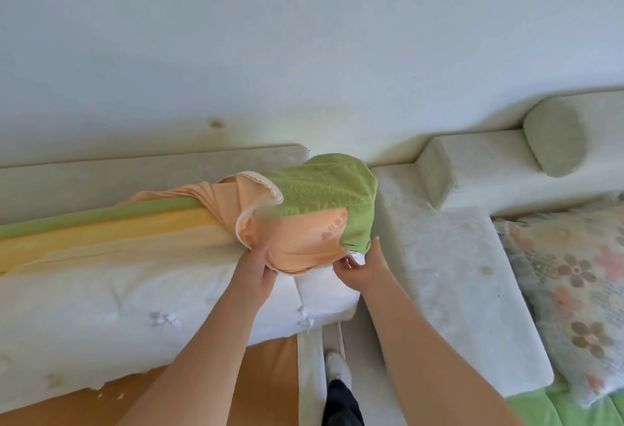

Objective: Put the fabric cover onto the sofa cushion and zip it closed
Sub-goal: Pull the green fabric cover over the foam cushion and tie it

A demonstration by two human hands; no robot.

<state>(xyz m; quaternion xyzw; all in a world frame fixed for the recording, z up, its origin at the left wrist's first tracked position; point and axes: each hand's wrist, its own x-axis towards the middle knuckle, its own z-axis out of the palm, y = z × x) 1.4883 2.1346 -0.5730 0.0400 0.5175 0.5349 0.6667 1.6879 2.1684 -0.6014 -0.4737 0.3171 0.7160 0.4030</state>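
Left hand (258,268) grips cover (314,216); right hand (363,265) pinches its edge; cushion (135,290) end hidden.

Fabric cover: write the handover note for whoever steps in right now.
Left hand: grips the orange edge of the fabric cover.
Right hand: pinches the hem by the green corner.
Things: the cover caps only the right end of the white sofa cushion; the rest is bunched along its far side.
Done: one end started.
Left: pull the cover along the whole cushion, then zip it; no zipper is visible.
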